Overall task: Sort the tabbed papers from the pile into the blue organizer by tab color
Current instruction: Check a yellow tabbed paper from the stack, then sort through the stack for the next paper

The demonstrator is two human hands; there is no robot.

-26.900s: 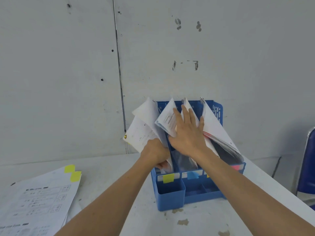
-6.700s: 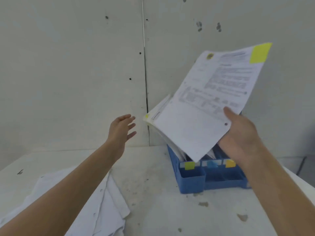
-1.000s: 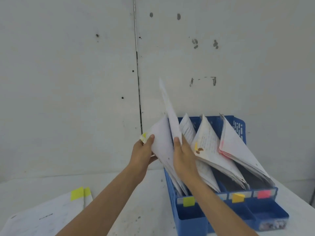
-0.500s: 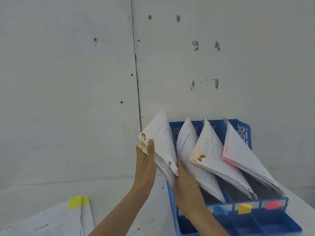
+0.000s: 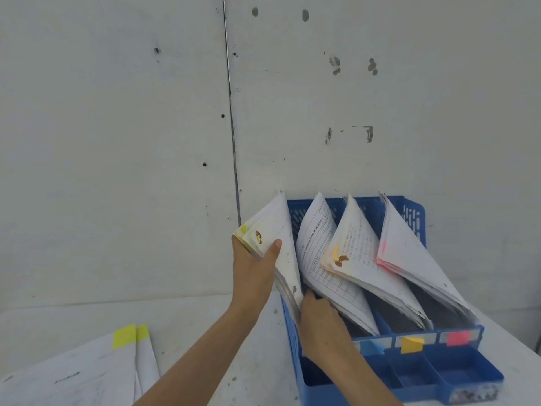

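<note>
Though at organizer (image 5: 415, 218) edge, hands (image 5: 253, 276) (image 5: 322, 329) apart.

The white printed form (image 5: 317, 259) standing in the second slot of the blue plastic organizer (image 5: 409, 379) bears a bold heading running up its edge. It seems to end in "KEDOKTERAN", though the letters are too small to be sure. Its ruled table rows hold print too fine to read. The orange-tabbed white sheet (image 5: 360, 250) beside it and the flat yellow-tabbed white papers (image 5: 73, 376) show only blurred lines.
</note>
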